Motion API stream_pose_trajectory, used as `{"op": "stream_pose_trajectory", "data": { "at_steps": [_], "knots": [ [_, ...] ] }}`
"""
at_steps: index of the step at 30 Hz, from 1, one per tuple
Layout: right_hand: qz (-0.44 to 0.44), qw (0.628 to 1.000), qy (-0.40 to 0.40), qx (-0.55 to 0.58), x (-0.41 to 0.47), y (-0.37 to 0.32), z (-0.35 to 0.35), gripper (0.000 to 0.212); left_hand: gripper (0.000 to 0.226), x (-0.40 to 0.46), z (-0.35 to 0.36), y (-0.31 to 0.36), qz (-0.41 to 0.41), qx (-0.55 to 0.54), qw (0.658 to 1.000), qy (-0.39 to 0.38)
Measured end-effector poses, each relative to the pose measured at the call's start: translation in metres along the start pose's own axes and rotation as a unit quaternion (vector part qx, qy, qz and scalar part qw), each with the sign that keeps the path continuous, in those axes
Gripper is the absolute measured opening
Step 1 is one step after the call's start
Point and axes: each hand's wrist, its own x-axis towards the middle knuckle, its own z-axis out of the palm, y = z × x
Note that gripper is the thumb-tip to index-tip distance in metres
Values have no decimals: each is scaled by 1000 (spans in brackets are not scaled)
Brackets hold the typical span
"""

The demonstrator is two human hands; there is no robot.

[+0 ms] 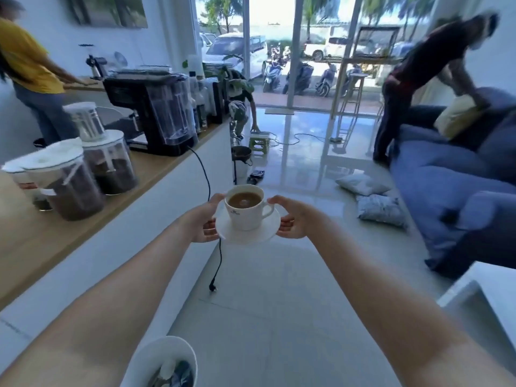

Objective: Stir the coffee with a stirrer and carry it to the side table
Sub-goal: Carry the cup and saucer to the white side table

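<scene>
Head view shows both hands, the left hand [203,223] and the right hand [296,219], closed on opposite edges of a round white saucer [248,233] held in the air above the pale tiled floor [279,289]. A white ceramic cup [245,208] of brown coffee [244,200] stands upright on the saucer, its handle toward the right hand. Beside the left arm runs a wood-topped surface [42,241] carrying clear lidded jars of coffee beans [75,188].

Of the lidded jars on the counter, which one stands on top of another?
The small clear jar: it sits on the lid of a coffee-filled jar, while the others rest on the counter.
</scene>
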Motion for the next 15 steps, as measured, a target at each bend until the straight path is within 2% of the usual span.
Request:
{"op": "stream_pose_trajectory", "data": {
  "at_steps": [4, 15],
  "knots": [
    [-8, 998, 45, 52, -3, -12, -65, 41, 65, 24, 71, 24, -2, 46, 998, -31],
    [-50, 962, 194, 186, -6, -36, -236, 51, 58, 81, 272, 78, -9, 138, 968, -207]
  ]
}}
